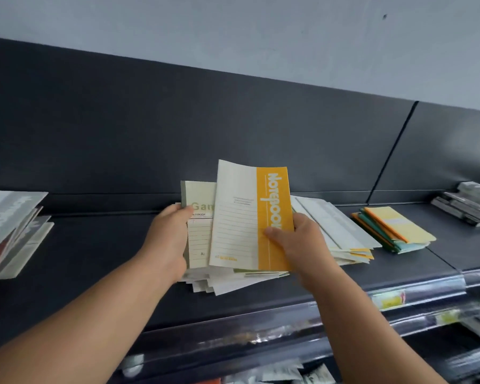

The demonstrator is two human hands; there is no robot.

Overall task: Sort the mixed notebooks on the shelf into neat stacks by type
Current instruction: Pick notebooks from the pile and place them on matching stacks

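1. Head view: my left hand grips the cream notebook with the green spine at its left edge. The thumb lies on the cover and the fingers are curled behind it.
2. My right hand pinches the yellow-banded notebook. The thumb presses on the yellow band and the fingers are tucked under the right edge. This notebook is tilted up and overlaps the right side of the green-spined one.
3. Both notebooks are held above a loose mixed pile lying mid-shelf, its corners splayed toward me.
4. Just right of my right hand, a fanned pile of pale notebooks rests on the shelf.
5. Further right is a small stack with orange, green and yellow covers, and a grey stack sits at the far right.
6. At the far left lies a sliding heap of grey notebooks.
7. Price labels on the front rail are too blurred to read.
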